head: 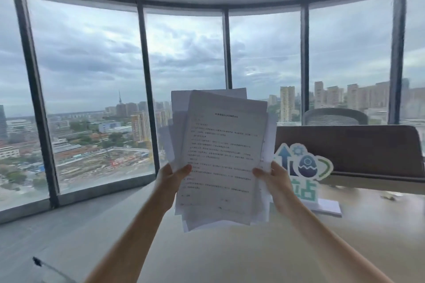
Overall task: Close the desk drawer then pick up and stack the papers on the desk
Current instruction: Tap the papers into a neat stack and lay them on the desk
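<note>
A loose bundle of white printed papers [220, 154] is held upright in the air above the pale desk [345, 243], the sheets fanned and uneven at their edges. My left hand [171, 181] grips the bundle's left edge, thumb on the front sheet. My right hand [273, 179] grips the right edge the same way. Both forearms reach up from the bottom of the view. The desk drawer is out of sight.
A blue and green cut-out sign on a white base [305, 177] stands on the desk just right of the papers. A brown desk divider [349, 149] and a grey chair back [334, 117] lie behind. Tall windows curve round. A dark pen [38, 262] lies bottom left.
</note>
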`<move>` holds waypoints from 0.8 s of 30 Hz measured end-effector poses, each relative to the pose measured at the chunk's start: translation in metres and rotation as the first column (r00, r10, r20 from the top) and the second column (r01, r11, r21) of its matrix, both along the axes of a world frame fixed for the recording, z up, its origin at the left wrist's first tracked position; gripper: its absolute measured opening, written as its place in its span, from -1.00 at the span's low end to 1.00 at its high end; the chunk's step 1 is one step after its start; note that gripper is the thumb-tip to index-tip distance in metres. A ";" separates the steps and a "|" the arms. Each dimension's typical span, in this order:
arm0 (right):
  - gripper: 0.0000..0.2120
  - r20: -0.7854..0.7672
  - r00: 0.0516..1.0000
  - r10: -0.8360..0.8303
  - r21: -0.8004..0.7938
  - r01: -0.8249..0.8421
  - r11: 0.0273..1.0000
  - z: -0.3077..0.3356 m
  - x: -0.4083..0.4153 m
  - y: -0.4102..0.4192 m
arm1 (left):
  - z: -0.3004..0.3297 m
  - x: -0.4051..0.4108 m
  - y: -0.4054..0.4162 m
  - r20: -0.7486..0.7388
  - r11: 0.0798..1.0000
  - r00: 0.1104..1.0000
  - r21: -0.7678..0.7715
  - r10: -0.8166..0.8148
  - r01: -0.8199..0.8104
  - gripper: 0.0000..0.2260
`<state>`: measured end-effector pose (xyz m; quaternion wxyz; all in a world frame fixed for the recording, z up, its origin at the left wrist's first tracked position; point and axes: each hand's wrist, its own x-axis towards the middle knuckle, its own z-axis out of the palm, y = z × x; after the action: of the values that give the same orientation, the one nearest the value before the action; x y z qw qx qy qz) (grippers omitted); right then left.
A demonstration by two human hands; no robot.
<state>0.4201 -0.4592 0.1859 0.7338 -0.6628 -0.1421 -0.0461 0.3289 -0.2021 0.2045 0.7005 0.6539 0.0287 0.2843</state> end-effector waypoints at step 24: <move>-0.77 -0.049 0.940 -0.338 -0.113 0.331 0.937 -0.079 0.062 -0.108 | -0.095 0.164 -0.095 -0.055 0.928 0.928 -0.068 -0.370 0.366 -0.76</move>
<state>0.4822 -0.5676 0.1074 0.6845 -0.7153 -0.0046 -0.1404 0.4931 -0.2969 0.1091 0.7582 0.6368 -0.0629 0.1250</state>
